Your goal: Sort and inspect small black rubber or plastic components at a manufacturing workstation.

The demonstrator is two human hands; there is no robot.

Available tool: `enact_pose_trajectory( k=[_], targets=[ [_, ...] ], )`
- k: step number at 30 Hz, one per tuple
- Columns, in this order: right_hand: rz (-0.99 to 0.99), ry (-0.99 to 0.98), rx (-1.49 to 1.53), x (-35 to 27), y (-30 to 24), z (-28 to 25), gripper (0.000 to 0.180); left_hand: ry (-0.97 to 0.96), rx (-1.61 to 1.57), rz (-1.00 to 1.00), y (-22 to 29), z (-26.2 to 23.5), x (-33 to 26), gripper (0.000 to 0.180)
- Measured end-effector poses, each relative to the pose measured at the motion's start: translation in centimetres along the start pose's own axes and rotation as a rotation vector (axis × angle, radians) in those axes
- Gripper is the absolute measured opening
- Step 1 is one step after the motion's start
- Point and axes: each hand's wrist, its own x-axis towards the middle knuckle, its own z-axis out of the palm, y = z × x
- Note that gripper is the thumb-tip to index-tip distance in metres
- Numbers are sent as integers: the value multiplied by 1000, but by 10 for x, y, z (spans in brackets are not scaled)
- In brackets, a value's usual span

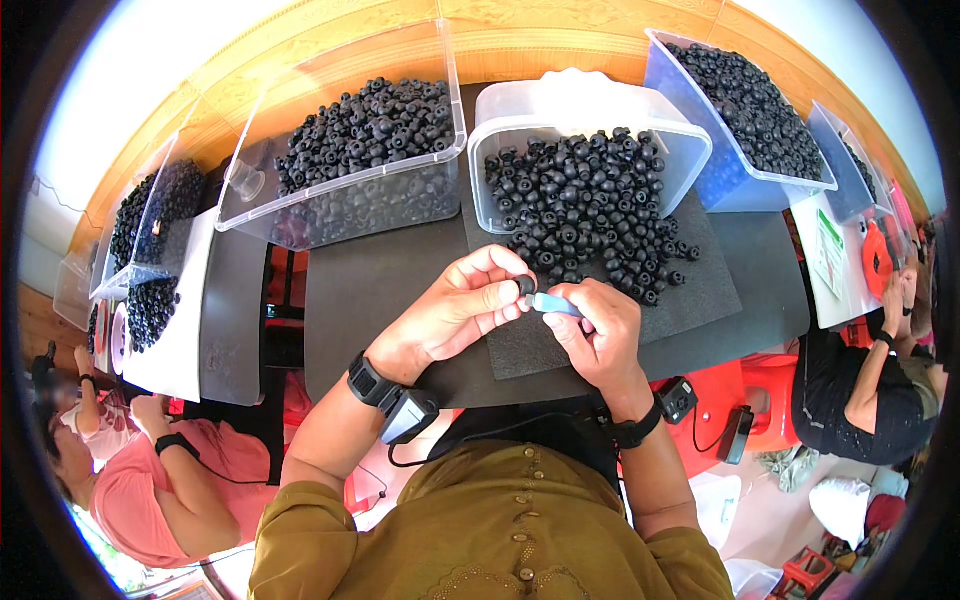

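A black table [400,290] carries everything. Along its far edge stand clear bins: one on the left [350,150] heaped with black rubber parts, and a tipped tub [590,130] whose open mouth faces the person, so its parts [590,205] spill onto a dark foam mat [700,290] within easy reach. A blue bin [730,120] sits toward the far right corner.

Both hands meet above the mat's near edge. The left hand [450,315] is curled, thumb and fingertips pinching one small black part [526,286]. The right hand [595,335] is closed on a light blue tool [553,304], held close for control. The tool's long axis runs roughly left to right, with its tip pointing left into the part.
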Motion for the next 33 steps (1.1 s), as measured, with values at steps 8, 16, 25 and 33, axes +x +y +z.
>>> enact_pose_trajectory(
  k=[8,16,25,33],
  targets=[
    [7,-2,-18,-1,0,1,17,10,13,-8,0,1,-1,16],
    [-8,16,-26,-2,2,2,17,-25,-38,-42,0,2,0,15],
    [-18,14,-48,-2,2,1,17,-38,-66,-47,-1,0,1,12],
    [138,147,82,-1,7,5,13,-183,91,-72,-7,2,-3,17]
  ],
)
